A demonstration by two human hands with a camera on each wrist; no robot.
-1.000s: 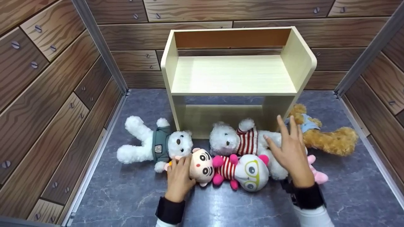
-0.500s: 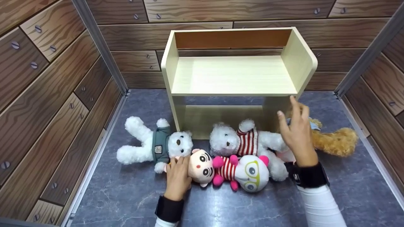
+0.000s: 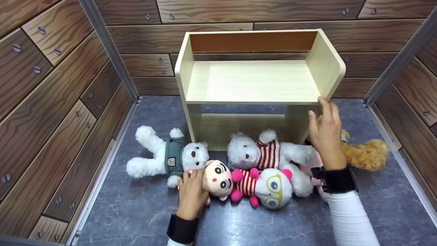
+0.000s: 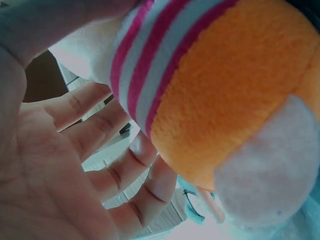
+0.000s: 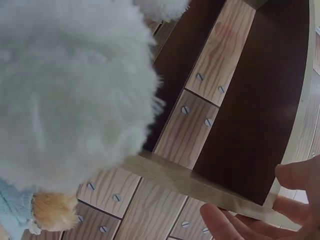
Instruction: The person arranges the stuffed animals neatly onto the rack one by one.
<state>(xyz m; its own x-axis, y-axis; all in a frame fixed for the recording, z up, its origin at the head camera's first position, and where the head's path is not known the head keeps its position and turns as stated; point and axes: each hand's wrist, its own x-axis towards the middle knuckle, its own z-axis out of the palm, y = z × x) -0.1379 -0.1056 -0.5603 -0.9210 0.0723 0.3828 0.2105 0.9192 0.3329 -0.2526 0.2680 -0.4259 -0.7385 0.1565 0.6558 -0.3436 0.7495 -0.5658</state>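
Observation:
In the head view my left hand (image 3: 193, 194) grips the body of a big-eyed plush doll (image 3: 217, 179). Its orange shorts (image 4: 225, 100) and striped shirt fill the left wrist view, between thumb and fingers. My right hand (image 3: 326, 136) reaches to the front right corner of a pale wooden shelf unit (image 3: 252, 82). Fairly straight fingers and a separate thumb touch its board edge (image 5: 200, 187), seen in the right wrist view. A brown plush bear (image 3: 367, 153) lies partly behind that hand. Beneath the wrist, a pink plush toy (image 3: 315, 169) is mostly hidden.
A white bear in a green top (image 3: 174, 157) lies left of the doll. At the right, a white bear in a striped shirt (image 3: 268, 153) lies before the shelf, beside a toy with yellow glasses (image 3: 273, 188). Wood-patterned walls (image 3: 68, 112) enclose the dark floor (image 3: 136, 212).
My right hand has moved forward and right, from above the white bear's legs to the shelf's front right corner. My left hand stays on the doll. The toys lie nearly as before.

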